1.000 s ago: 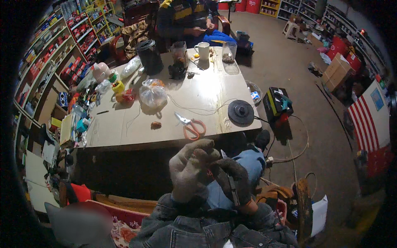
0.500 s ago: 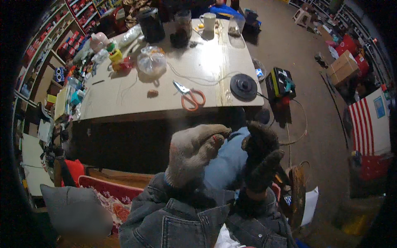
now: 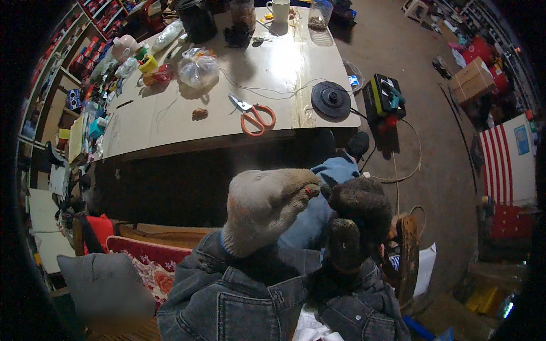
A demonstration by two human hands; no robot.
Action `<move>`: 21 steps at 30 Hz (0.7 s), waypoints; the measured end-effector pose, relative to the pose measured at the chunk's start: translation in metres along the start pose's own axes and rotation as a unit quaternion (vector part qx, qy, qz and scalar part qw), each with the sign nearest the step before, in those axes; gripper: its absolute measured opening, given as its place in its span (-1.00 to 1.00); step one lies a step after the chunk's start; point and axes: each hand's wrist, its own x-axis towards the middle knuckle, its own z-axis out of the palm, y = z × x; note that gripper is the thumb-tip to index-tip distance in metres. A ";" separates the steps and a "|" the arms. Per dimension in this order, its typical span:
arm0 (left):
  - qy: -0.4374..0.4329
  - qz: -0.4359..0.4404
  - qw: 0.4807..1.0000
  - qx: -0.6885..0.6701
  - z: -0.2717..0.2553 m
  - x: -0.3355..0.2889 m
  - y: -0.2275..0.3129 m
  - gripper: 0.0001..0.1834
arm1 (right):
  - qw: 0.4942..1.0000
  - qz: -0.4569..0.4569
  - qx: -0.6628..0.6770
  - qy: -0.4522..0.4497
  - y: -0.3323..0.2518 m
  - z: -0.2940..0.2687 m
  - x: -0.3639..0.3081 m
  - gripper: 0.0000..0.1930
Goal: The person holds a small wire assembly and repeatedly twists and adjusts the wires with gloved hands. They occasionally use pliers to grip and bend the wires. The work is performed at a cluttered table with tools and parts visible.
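Above my lap, my left hand (image 3: 267, 207) wears a pale knitted work glove. Its fingers are curled in and pressed together, with a small red spot at the tips. Close to its right, my right hand (image 3: 361, 219) is in a dark, soiled glove, fingers bent and thumb toward me. Whatever either hand pinches is hidden or too small to name. Light blue cloth (image 3: 310, 224) lies beneath and between both hands. Beyond them on the table (image 3: 187, 131) rest orange-handled scissors (image 3: 253, 115), blades open, and a small brown lump (image 3: 199, 114).
A round black base (image 3: 331, 101) with a cord sits at the table's right corner. A knotted plastic bag (image 3: 198, 68), a black bucket (image 3: 196, 21) and a white mug (image 3: 279, 10) stand farther back. Right of the table, a black-and-yellow box (image 3: 382, 98) is on the floor.
The view has shifted, so the table appears higher and slightly left. My right hand has turned, its thumb now lower and nearer me. My left hand stays curled in nearly the same place.
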 end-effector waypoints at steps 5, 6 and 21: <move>-0.009 0.049 0.998 0.047 0.000 0.001 -0.001 -0.79 | 0.998 -0.017 -0.051 -0.044 -0.001 -0.007 0.000 -0.64; 0.002 0.063 0.995 0.080 0.001 0.001 -0.001 -0.83 | 0.997 -0.024 -0.052 -0.044 0.000 -0.005 0.000 -0.64; -0.021 0.048 0.993 0.104 0.004 -0.011 -0.013 -0.83 | 0.994 -0.055 -0.065 -0.071 -0.003 -0.005 0.004 -0.64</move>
